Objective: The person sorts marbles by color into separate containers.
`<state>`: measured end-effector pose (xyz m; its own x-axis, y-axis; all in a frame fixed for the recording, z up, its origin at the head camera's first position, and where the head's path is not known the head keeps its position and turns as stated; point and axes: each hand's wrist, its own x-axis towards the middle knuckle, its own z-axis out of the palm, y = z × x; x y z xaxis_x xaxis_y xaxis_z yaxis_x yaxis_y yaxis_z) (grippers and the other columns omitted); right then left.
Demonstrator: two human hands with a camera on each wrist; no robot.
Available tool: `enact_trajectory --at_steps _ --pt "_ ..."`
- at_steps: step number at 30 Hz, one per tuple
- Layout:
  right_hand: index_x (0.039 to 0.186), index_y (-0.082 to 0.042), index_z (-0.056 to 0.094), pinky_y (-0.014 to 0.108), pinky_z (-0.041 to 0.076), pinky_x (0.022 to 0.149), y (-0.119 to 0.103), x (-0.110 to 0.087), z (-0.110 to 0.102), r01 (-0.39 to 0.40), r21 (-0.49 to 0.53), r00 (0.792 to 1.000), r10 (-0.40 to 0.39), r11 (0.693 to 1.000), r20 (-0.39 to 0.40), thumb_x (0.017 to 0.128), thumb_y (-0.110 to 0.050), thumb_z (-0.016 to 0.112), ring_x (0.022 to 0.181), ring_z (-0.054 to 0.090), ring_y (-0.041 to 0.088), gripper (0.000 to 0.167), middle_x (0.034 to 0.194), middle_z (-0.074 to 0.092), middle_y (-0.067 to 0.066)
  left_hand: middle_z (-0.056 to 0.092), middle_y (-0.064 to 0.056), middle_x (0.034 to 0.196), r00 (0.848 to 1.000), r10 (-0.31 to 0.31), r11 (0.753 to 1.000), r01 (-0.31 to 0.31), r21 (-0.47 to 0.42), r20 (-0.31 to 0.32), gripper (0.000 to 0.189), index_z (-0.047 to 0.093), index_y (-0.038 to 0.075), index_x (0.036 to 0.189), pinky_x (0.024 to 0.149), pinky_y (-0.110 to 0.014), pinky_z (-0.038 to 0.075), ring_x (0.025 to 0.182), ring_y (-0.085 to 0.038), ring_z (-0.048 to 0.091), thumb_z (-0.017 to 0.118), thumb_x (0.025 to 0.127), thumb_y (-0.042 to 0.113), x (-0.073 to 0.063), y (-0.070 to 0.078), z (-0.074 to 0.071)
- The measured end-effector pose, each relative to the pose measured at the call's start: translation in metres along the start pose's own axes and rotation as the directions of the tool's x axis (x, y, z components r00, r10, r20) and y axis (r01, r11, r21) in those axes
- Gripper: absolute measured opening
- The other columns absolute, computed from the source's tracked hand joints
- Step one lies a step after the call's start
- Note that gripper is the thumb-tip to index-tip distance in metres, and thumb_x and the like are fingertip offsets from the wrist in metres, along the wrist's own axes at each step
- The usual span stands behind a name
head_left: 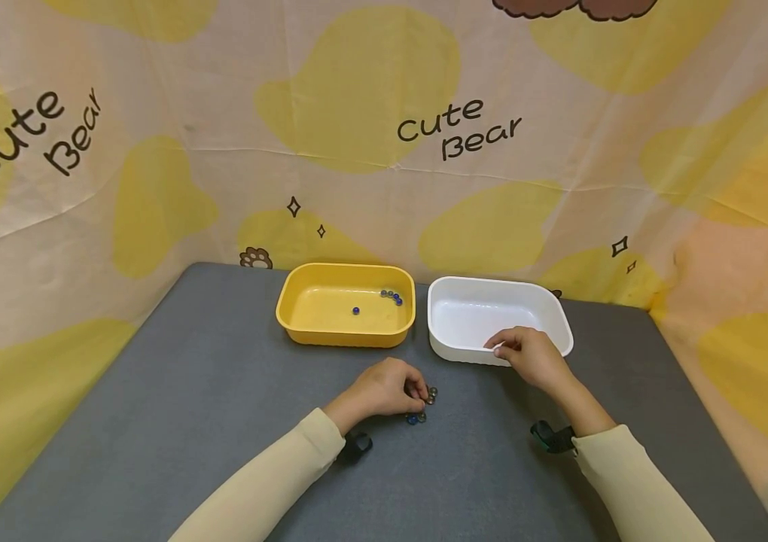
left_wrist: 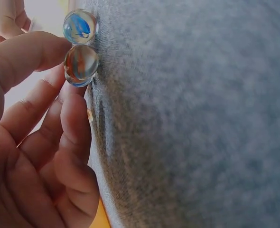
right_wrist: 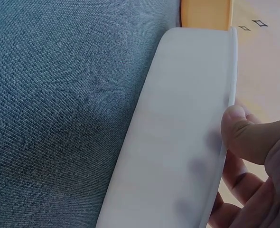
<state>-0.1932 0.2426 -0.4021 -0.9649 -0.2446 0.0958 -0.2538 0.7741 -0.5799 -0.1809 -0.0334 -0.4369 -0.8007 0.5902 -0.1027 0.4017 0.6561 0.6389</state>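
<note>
My left hand [head_left: 391,388] is low over the grey table with curled fingers, beside several glass marbles [head_left: 433,391]. Up close in the left wrist view, a marble with a blue swirl [left_wrist: 79,26] sits above an orange-streaked marble [left_wrist: 81,62]. The thumb tip lies against these two, and another finger is just below the orange-streaked one; whether they pinch it cannot be told. My right hand [head_left: 529,357] grips the front rim of a white tub [right_wrist: 178,123], thumb outside and fingers inside. The wall partly hides those fingers, which show as shadows through it.
A yellow tub [head_left: 330,338] stands left of the white one, with several marbles [head_left: 391,294] near its right end and a blue marble [head_left: 355,310] apart from them. Behind the table [head_left: 221,391] hangs a patterned cloth [head_left: 357,113].
</note>
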Motion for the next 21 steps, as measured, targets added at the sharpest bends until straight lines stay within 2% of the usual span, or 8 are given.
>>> enact_trajectory --at_steps 6,10,18,21 --pt "0.091 -0.012 0.075 0.028 0.045 0.059 0.0 0.0 0.0 0.0 0.002 1.0 0.0 1.0 0.004 0.087 -0.006 0.068 0.068 0.056 0.011 0.01 0.084 0.071 0.004 0.063 0.02 0.07 1.0 -0.008 1.0 0.008 0.021 0.005 0.005 0.073 0.027 0.078 0.064 -0.017 0.045 0.067 0.004 0.055 0.077 0.078 0.023 0.0 0.001 0.0" --pt "0.091 -0.012 0.075 0.028 0.045 0.06 -0.001 0.0 0.0 -0.002 0.001 1.0 0.002 1.0 0.003 0.086 -0.006 0.068 0.068 0.057 0.011 0.01 0.084 0.071 0.004 0.064 0.019 0.07 1.0 -0.001 1.0 0.001 -0.005 -0.007 0.007 0.072 0.027 0.077 0.063 -0.018 0.045 0.067 0.003 0.056 0.076 0.078 0.021 0.0 0.0 -0.001" --pt "0.09 -0.012 0.075 0.027 0.045 0.059 -0.001 0.0 0.0 0.0 0.004 1.0 0.0 1.0 -0.002 0.086 -0.005 0.069 0.067 0.056 0.012 0.01 0.083 0.071 0.005 0.066 0.015 0.073 0.992 0.09 0.992 -0.097 -0.083 -0.085 0.007 0.073 0.023 0.082 0.063 -0.017 0.047 0.067 0.0 0.057 0.072 0.081 0.017 0.001 -0.003 -0.007" --pt "0.09 -0.012 0.075 0.027 0.045 0.059 -0.001 0.0 0.0 0.005 0.002 1.0 -0.005 1.0 -0.008 0.085 -0.005 0.069 0.067 0.056 0.012 0.01 0.083 0.071 0.005 0.067 0.013 0.076 0.989 0.099 0.987 -0.112 -0.118 -0.112 0.008 0.074 0.02 0.086 0.063 -0.018 0.048 0.068 -0.003 0.058 0.071 0.082 0.015 0.001 -0.002 -0.011"
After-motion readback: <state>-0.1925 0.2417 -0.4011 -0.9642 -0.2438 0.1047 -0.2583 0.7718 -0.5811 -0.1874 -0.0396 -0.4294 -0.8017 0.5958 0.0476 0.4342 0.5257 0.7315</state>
